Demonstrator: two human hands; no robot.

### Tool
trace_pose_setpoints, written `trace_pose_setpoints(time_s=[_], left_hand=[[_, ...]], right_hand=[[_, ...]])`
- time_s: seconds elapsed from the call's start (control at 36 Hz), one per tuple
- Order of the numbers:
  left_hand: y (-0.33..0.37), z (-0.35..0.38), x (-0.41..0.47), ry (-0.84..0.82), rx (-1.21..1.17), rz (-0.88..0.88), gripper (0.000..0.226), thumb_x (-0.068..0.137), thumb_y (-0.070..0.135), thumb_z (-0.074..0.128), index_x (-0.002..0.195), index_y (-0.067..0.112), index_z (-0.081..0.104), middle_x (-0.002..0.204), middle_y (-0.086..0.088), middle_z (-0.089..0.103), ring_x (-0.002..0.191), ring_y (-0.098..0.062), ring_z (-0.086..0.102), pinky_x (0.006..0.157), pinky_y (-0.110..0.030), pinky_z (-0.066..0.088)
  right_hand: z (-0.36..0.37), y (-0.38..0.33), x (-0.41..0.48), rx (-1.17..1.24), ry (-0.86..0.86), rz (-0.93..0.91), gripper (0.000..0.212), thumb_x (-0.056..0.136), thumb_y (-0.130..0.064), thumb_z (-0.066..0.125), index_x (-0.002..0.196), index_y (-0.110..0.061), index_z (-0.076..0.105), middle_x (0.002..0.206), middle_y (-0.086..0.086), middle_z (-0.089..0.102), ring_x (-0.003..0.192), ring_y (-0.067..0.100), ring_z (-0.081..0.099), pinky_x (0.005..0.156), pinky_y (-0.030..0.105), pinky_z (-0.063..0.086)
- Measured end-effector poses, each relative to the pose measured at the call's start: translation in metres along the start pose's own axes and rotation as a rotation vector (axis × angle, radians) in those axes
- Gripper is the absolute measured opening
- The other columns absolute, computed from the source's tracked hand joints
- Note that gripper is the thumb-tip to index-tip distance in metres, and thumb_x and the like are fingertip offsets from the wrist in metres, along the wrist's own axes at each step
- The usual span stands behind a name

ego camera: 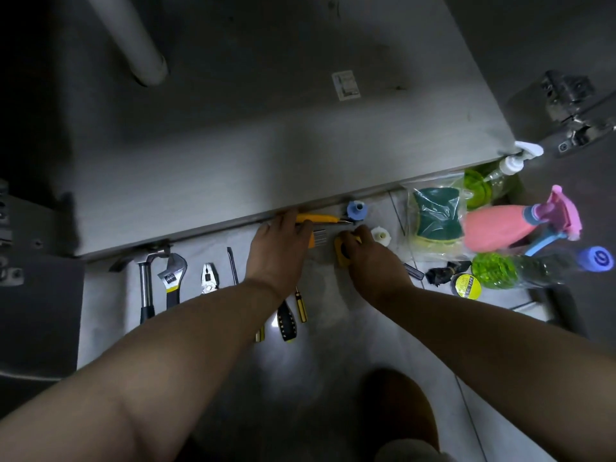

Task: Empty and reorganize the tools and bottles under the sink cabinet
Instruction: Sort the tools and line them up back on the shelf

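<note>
Left hand [278,248] is at the cabinet edge [200,230], fingers curled over the handle end of a yellow knife [320,218] that lies right along the edge. Right hand [370,258] is just out from the edge, fingers curled round a yellow block [342,256]; what the block is, can't tell.

Tools lie in a row on the floor tiles [333,345] just out from the edge, left part: hammer [146,288], wrench [171,278], pliers [209,278], long screwdriver [232,265]. Two striped screwdrivers [287,323] lie farther out, partly under the left forearm.

Blue cap [356,211] touches the edge, white cap [381,235] sits near it. At the edge's right end: sponge pack [436,215], pump bottle [500,175], pink spray bottle [500,228], green bottle [506,270], tape roll [465,285].

Behind the edge: cabinet floor [266,128], a pipe [133,38], a white sticker [346,85].
</note>
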State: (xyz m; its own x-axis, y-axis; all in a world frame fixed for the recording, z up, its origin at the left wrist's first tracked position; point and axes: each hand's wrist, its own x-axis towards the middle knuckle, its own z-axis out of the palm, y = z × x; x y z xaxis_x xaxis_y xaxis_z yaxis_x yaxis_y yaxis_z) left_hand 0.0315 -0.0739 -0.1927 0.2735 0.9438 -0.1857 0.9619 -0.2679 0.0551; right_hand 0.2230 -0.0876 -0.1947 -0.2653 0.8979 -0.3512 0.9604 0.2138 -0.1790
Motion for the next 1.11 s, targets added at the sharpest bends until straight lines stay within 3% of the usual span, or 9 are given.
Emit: trace_pose_setpoints(time_s=[0.19, 0.33, 0.58, 0.75, 0.81, 0.94, 1.03, 1.11], left_hand=[[-0.003, 0.000, 0.000, -0.009, -0.020, -0.024, 0.051, 0.083, 0.003, 0.056, 0.132, 0.017, 0.050, 0.137, -0.013, 0.048, 0.117, -0.035, 0.053, 0.090, -0.040, 0.043], [-0.004, 0.005, 0.004, -0.074, -0.023, -0.045, 0.049, 0.091, 0.008, 0.049, 0.139, 0.014, 0.050, 0.150, -0.013, 0.041, 0.131, -0.035, 0.046, 0.104, -0.041, 0.038], [-0.006, 0.005, 0.002, -0.103, -0.099, -0.019, 0.059, 0.084, 0.010, 0.060, 0.141, 0.018, 0.050, 0.156, -0.007, 0.029, 0.131, -0.032, 0.042, 0.101, -0.039, 0.042], [-0.006, 0.000, -0.020, -0.052, -0.165, -0.055, 0.069, 0.076, -0.002, 0.063, 0.141, 0.019, 0.049, 0.155, -0.008, 0.029, 0.117, -0.034, 0.049, 0.092, -0.041, 0.048], [-0.002, -0.002, -0.032, -0.047, -0.177, -0.038, 0.072, 0.075, -0.004, 0.062, 0.143, 0.017, 0.048, 0.157, -0.010, 0.029, 0.117, -0.034, 0.048, 0.093, -0.042, 0.047], [0.010, -0.007, -0.062, -0.011, -0.265, 0.005, 0.067, 0.083, -0.003, 0.056, 0.145, 0.019, 0.047, 0.156, -0.006, 0.033, 0.110, -0.029, 0.050, 0.092, -0.038, 0.047], [0.017, -0.006, -0.075, -0.036, -0.290, 0.082, 0.076, 0.074, -0.001, 0.067, 0.145, 0.022, 0.049, 0.153, -0.005, 0.036, 0.113, -0.028, 0.049, 0.092, -0.037, 0.048], [0.025, -0.002, -0.085, -0.071, -0.266, 0.171, 0.076, 0.075, 0.014, 0.076, 0.144, 0.024, 0.048, 0.152, 0.002, 0.036, 0.120, -0.024, 0.048, 0.096, -0.036, 0.047]], right_hand=[[0.003, -0.002, -0.006, 0.079, 0.053, 0.025, 0.048, 0.089, -0.002, 0.057, 0.134, -0.012, 0.045, 0.141, 0.017, 0.036, 0.082, 0.030, 0.063, 0.058, 0.036, 0.054], [0.003, -0.004, -0.016, 0.118, 0.058, -0.014, 0.048, 0.082, -0.002, 0.064, 0.127, -0.008, 0.049, 0.126, 0.018, 0.046, 0.074, 0.033, 0.061, 0.052, 0.031, 0.038], [0.004, -0.001, -0.020, 0.222, 0.075, -0.013, 0.048, 0.084, -0.006, 0.061, 0.129, -0.009, 0.046, 0.128, 0.016, 0.041, 0.082, 0.039, 0.060, 0.060, 0.045, 0.053], [0.003, -0.007, -0.020, 0.343, 0.190, -0.037, 0.052, 0.079, -0.002, 0.064, 0.127, -0.011, 0.044, 0.128, 0.013, 0.041, 0.081, 0.031, 0.058, 0.061, 0.038, 0.054], [0.001, -0.011, -0.020, 0.375, 0.239, -0.026, 0.059, 0.080, -0.003, 0.066, 0.133, -0.011, 0.041, 0.135, 0.014, 0.036, 0.083, 0.031, 0.059, 0.061, 0.031, 0.051], [-0.011, -0.017, -0.029, 0.356, 0.316, -0.022, 0.079, 0.083, -0.010, 0.070, 0.152, -0.024, 0.033, 0.152, 0.011, 0.025, 0.099, 0.028, 0.062, 0.068, 0.036, 0.060], [-0.016, -0.008, -0.035, 0.215, 0.253, -0.074, 0.056, 0.089, -0.015, 0.065, 0.143, -0.020, 0.050, 0.148, 0.012, 0.041, 0.103, 0.031, 0.063, 0.072, 0.040, 0.058], [-0.018, 0.004, -0.046, 0.126, 0.166, -0.138, 0.024, 0.092, -0.012, 0.060, 0.114, -0.014, 0.069, 0.110, 0.009, 0.065, 0.091, 0.033, 0.064, 0.070, 0.040, 0.052]])
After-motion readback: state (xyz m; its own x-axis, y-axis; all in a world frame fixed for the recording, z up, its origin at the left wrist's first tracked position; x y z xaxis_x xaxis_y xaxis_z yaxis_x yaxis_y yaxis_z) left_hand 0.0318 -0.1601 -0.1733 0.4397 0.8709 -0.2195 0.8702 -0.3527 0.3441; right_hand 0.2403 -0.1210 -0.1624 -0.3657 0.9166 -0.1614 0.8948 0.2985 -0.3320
